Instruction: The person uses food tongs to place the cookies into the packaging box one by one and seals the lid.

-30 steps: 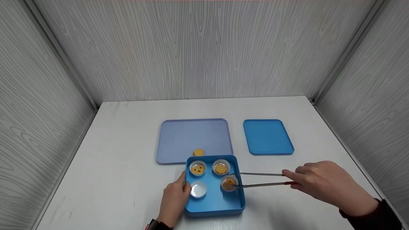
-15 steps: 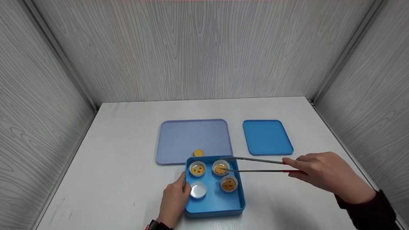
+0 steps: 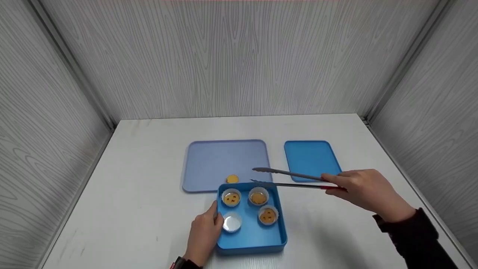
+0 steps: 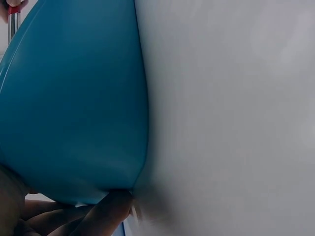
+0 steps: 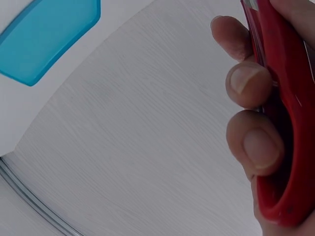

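My left hand [image 3: 203, 232] grips the left wall of a deep blue box [image 3: 251, 236], thumb at the rim. In the left wrist view its fingers [image 4: 106, 212] curl round the end of the box wall [image 4: 78, 108]. Inside stand several white fluted cups. Three hold round yellow-brown cookies [image 3: 268, 215]; the front-left cup [image 3: 232, 222] is bare. Another cookie [image 3: 232, 179] lies on the lavender tray [image 3: 213, 160], just behind the box. My right hand [image 3: 364, 192] grips metal tongs [image 3: 295, 174] by red handles [image 5: 295, 98]. The tong tips are spread apart, nothing between them, over the tray's front right corner.
A flat blue tray [image 3: 312, 158] lies at the back right, partly overlapped by the tongs in the head view. Grey wood-grain panels [image 3: 239, 59] wall in the white table [image 3: 130, 209] at the back and both sides.
The tongs have left the cookie in the right front cup and moved up and back, past the back right cup, to over the lavender tray. My left hand and the box have stayed still.
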`<state>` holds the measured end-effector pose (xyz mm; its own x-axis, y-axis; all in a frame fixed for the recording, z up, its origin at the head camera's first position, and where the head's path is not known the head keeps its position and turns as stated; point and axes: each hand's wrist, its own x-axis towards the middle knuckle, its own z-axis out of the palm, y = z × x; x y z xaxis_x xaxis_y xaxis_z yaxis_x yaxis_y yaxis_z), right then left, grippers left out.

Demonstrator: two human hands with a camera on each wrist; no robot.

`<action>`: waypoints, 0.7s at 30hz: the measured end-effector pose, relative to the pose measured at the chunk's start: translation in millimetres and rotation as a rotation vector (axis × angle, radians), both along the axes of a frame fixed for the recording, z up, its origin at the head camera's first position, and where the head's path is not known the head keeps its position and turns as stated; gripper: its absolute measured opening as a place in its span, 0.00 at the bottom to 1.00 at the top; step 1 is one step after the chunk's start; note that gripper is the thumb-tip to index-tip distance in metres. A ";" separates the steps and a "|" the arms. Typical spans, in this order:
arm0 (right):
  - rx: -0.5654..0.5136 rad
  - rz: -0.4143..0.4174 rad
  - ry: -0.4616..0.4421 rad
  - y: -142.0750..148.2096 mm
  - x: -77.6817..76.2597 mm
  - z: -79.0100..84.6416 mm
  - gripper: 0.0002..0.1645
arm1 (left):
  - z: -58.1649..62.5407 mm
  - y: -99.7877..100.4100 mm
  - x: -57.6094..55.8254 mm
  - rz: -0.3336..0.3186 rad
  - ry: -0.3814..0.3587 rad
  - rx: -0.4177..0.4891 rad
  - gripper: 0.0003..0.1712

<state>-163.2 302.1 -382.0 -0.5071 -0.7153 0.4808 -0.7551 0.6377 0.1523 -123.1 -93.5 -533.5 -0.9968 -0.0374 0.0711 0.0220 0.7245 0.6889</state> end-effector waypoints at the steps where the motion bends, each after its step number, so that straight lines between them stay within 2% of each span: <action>1: 0.000 -0.009 -0.011 -2.3 -2.4 -1.4 0.27 | -0.1 -0.1 0.0 -0.001 -0.002 0.002 0.28; 9: 0.058 -0.113 -0.146 -25.6 -24.1 -12.9 0.21 | 1.3 -0.9 -1.1 -0.016 0.012 -0.002 0.28; 17: 0.072 -0.142 -0.288 -52.8 -42.7 -29.4 0.14 | 2.2 -0.7 0.2 -0.011 -0.014 -0.001 0.29; 21: 0.084 -0.142 -0.314 -63.2 -50.0 -36.7 0.10 | 1.7 -0.1 0.1 -0.007 -0.020 0.000 0.29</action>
